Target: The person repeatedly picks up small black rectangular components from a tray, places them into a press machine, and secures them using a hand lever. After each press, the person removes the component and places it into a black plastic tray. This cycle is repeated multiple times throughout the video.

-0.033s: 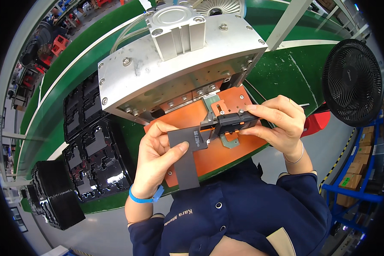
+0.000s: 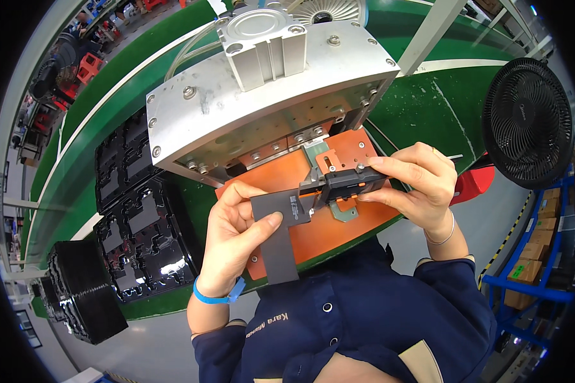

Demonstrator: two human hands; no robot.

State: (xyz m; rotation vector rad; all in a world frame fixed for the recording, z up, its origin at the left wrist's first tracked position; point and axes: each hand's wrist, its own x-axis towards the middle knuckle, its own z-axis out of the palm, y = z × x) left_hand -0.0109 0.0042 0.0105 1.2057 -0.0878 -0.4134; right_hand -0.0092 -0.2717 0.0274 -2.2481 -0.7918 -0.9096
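Observation:
Between the thumb and fingers of my left hand is a flat, dark grey L-shaped piece with small pale printing, perhaps a battery pack. Its upper right end meets a black block on the fixture, though I cannot tell whether the two are joined. My right hand pinches the right end of that block, thumb below and forefinger above. Beneath both lies an orange base plate, with a green strip and a smaller orange plate mounted on it.
A metal press with a square cylinder stands just behind the fixture. Black moulded trays holding grey pieces lie at left, beside a tray stack. A black fan is at right, above a red stool. The bench top is green.

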